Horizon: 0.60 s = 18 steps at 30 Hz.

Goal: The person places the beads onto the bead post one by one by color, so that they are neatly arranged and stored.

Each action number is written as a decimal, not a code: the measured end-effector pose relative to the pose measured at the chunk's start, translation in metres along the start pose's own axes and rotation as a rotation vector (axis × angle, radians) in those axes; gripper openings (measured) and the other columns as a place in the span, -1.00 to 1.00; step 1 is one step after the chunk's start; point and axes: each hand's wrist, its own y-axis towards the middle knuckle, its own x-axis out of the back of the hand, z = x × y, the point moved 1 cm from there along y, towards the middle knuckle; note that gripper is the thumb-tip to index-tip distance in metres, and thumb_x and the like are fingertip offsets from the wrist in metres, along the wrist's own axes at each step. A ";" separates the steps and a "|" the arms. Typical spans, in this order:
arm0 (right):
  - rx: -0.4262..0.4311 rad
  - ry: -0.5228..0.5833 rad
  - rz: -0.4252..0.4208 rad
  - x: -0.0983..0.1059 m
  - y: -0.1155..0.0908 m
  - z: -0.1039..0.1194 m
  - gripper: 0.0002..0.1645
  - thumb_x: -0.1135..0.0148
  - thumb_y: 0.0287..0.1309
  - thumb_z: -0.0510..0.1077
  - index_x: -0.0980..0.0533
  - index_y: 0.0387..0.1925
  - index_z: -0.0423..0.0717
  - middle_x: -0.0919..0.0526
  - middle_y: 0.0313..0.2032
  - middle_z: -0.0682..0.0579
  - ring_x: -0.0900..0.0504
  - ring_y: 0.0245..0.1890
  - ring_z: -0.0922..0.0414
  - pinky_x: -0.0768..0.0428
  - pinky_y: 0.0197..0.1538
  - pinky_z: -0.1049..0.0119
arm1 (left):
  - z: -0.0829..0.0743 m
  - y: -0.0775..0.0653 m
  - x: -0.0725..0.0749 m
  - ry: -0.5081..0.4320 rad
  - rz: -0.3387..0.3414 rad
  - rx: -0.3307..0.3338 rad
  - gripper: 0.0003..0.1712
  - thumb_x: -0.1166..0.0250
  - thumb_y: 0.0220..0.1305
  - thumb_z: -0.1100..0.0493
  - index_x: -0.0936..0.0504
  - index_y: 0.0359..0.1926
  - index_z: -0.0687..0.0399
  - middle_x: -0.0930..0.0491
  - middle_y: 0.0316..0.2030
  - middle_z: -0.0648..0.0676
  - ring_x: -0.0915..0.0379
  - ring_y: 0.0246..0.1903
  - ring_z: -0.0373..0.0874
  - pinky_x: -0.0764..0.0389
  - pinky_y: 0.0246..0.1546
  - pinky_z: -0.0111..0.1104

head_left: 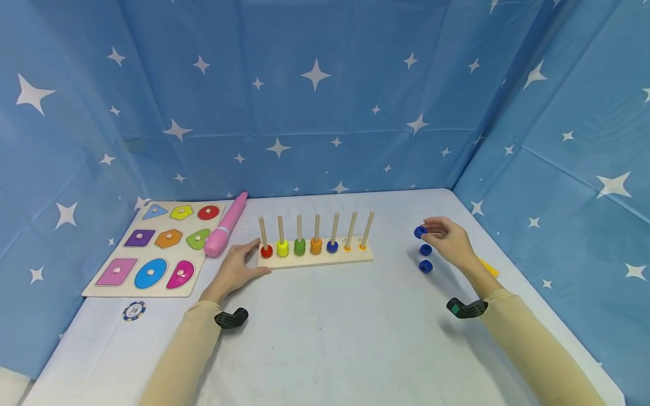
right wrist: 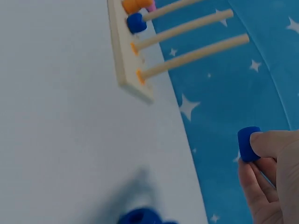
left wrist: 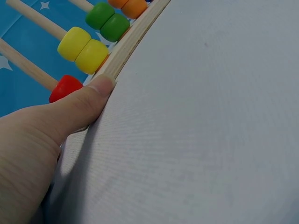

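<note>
My left hand (head_left: 237,269) grips the left end of a wooden peg board (head_left: 320,259), thumb along its front edge and fingers toward the back. On its upright pegs, from the left, sit a red bead (head_left: 266,251), yellow beads (left wrist: 84,50), green beads (head_left: 299,246), orange beads (head_left: 316,246) and a blue bead (head_left: 332,246). Two bare pegs (right wrist: 196,57) stand at the right end. To the right of the board, my right hand (head_left: 449,241) pinches another blue bead (right wrist: 248,143) between thumb and fingers, held above the table. Two loose blue beads (head_left: 425,267) lie just below it.
At the left lies a shape puzzle board (head_left: 119,288) with knobbed coloured pieces. A pink, wand-shaped object (head_left: 227,225) rests on its right edge. In front is a poker chip (head_left: 134,310). Something yellow (head_left: 489,267) lies beside my right wrist. A blue star curtain (head_left: 315,113) surrounds the table.
</note>
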 end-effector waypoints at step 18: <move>0.177 0.151 0.017 -0.047 0.034 0.135 -0.56 -0.20 0.14 -0.39 -0.40 0.07 -0.45 -0.54 -0.03 -0.32 -0.53 0.02 -0.15 -0.50 0.10 0.11 | -0.001 -0.001 0.000 -0.001 -0.002 -0.018 0.07 -0.46 -0.05 -0.17 -0.19 0.40 0.15 -0.32 0.23 0.25 -0.17 0.21 0.16 -0.24 0.23 0.04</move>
